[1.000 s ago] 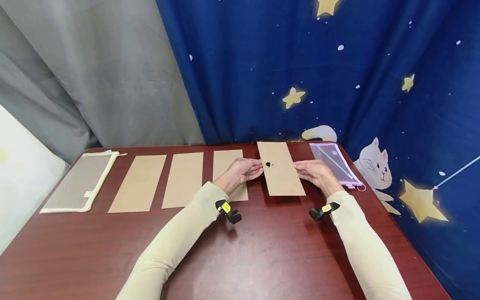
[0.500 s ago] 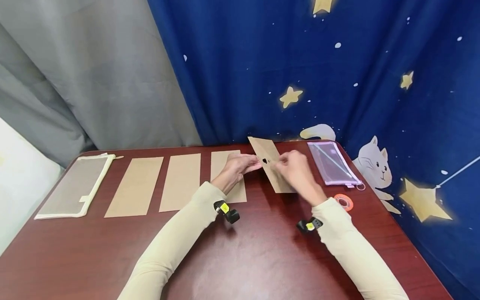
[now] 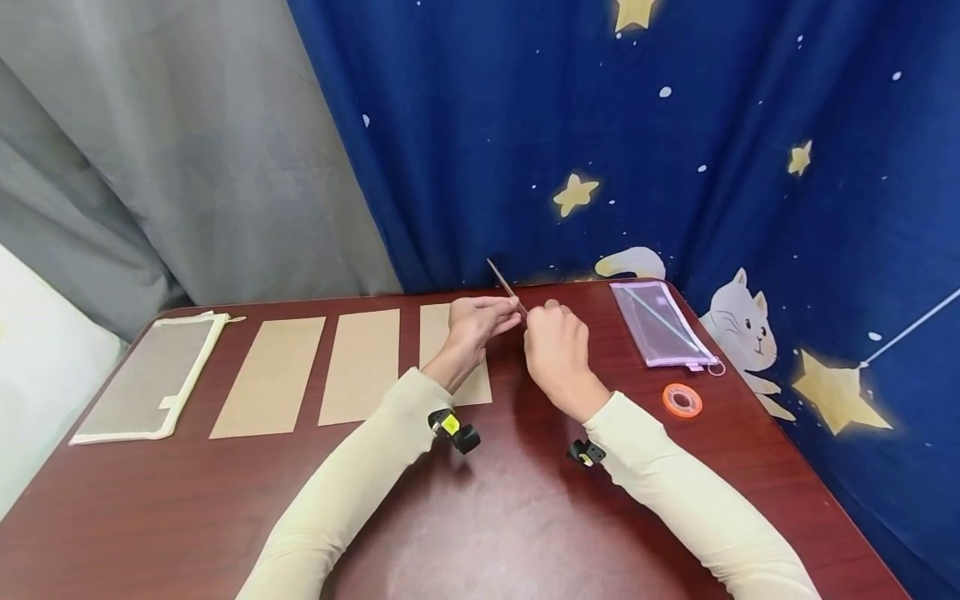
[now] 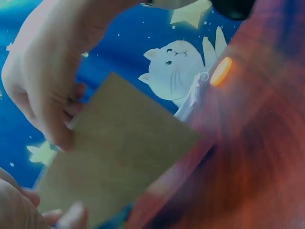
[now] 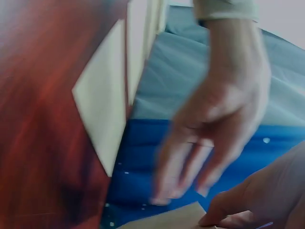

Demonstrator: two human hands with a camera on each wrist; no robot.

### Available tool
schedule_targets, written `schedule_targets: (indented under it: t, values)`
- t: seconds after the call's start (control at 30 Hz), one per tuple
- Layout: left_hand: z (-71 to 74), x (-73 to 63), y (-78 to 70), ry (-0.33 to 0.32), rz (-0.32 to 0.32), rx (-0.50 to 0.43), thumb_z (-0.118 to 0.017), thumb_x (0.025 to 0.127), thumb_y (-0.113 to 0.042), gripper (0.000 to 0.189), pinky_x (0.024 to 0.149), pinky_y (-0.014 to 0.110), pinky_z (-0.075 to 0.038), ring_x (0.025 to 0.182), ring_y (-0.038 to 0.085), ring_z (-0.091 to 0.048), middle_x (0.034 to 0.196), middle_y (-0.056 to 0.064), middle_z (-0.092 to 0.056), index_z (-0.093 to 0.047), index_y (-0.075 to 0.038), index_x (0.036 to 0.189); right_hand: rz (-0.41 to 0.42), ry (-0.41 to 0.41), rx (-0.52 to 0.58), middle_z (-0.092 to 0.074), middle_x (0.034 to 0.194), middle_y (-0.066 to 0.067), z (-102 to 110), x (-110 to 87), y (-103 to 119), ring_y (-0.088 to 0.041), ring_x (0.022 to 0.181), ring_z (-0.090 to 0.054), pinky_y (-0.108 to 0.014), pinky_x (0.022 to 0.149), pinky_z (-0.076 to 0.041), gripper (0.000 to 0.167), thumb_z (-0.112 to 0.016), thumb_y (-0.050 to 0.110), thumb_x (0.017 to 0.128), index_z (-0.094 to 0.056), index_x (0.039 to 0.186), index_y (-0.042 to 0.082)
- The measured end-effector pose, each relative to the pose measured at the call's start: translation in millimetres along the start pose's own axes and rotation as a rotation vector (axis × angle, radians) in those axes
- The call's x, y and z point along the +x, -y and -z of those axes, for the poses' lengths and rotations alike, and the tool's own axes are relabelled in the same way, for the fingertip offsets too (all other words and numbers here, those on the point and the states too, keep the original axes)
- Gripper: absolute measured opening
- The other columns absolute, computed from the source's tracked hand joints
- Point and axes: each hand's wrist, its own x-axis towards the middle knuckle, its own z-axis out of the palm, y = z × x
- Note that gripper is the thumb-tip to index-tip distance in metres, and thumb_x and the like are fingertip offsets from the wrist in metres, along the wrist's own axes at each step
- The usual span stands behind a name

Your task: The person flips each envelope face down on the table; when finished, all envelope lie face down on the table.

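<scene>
A flat brown kraft-paper rectangle [image 3: 504, 279] stands nearly edge-on to the head view, raised above the table between both hands. Its plain face [image 4: 114, 148] shows in the left wrist view. My right hand [image 3: 558, 354] pinches one edge with thumb and fingers. At the opposite side is my left hand [image 3: 468, 329]; in the right wrist view the left hand [image 5: 224, 105] has its fingers spread, blurred, with the tips close to the paper's corner [image 5: 167, 217]. Whether they touch it is hard to tell. The black print seen earlier is hidden.
Three similar brown rectangles [image 3: 360, 367] lie in a row on the dark red table [image 3: 480, 533], the rightmost partly under my left wrist. A cream mesh zip pouch [image 3: 150, 375] lies at far left. Rightward are a purple mesh pouch [image 3: 660, 325] and an orange ring-shaped disc [image 3: 682, 401].
The rectangle has turned from face-on to edge-on. My right hand has moved left across to it from its right edge, uncovering the orange disc; my left hand has stayed almost in place.
</scene>
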Motion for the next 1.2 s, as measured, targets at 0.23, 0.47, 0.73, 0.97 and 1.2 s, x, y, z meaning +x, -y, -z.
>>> schedule_targets:
  t: [0.23, 0.47, 0.73, 0.97, 1.2]
  values:
    - [4.7, 2.8, 22.0, 0.114, 0.267, 0.008, -0.038, 0.111, -0.023, 0.049, 0.114, 0.046, -0.045, 0.138, 0.041, -0.05, 0.149, 0.033, -0.046, -0.043, 0.012, 0.146, -0.113, 0.003, 0.185, -0.066, 0.069, -0.018, 21, 10.0, -4, -0.042, 0.067, -0.069, -0.053, 0.056, -0.057, 0.022, -0.068, 0.007, 0.086, -0.067, 0.064, 0.004]
    - [-0.7, 2.6, 31.5, 0.2, 0.316, -0.026, -0.034, 0.112, -0.018, 0.046, 0.116, 0.046, -0.043, 0.137, 0.039, -0.051, 0.147, 0.031, -0.049, -0.044, 0.013, 0.144, -0.221, 0.072, 0.296, -0.071, 0.071, -0.013, 30, 11.3, -8, -0.042, 0.073, -0.071, -0.052, 0.059, -0.056, 0.026, -0.065, 0.007, 0.086, -0.069, 0.06, 0.012]
    - [-3.1, 1.8, 33.8, 0.193, 0.334, -0.027, -0.035, 0.111, -0.015, 0.044, 0.115, 0.045, -0.044, 0.136, 0.038, -0.053, 0.146, 0.032, -0.05, -0.047, 0.013, 0.142, -0.245, 0.087, 0.339, -0.074, 0.078, -0.014, 36, 12.7, -15, -0.041, 0.078, -0.071, -0.052, 0.064, -0.057, 0.019, -0.067, 0.01, 0.089, -0.074, 0.072, 0.01]
    - [2.1, 1.1, 34.9, 0.094, 0.286, 0.003, -0.051, 0.101, 0.003, 0.03, 0.106, 0.041, -0.053, 0.089, 0.02, -0.065, 0.11, 0.018, -0.068, -0.061, 0.011, 0.129, -0.242, 0.041, 0.385, -0.076, 0.085, -0.016, 31, 12.4, -38, -0.04, 0.084, -0.071, -0.052, 0.072, -0.054, 0.011, -0.069, 0.008, 0.09, -0.079, 0.088, 0.004]
    - [8.6, -3.2, 34.6, 0.037, 0.162, 0.091, -0.067, 0.088, 0.012, 0.031, 0.098, 0.037, -0.057, 0.078, 0.011, -0.068, 0.097, 0.011, -0.074, -0.07, 0.008, 0.118, -0.32, 0.133, 0.497, -0.076, 0.091, -0.018, 19, 10.7, -63, -0.034, 0.089, -0.069, -0.044, 0.075, -0.052, 0.022, -0.071, 0.01, 0.09, -0.077, 0.11, 0.003]
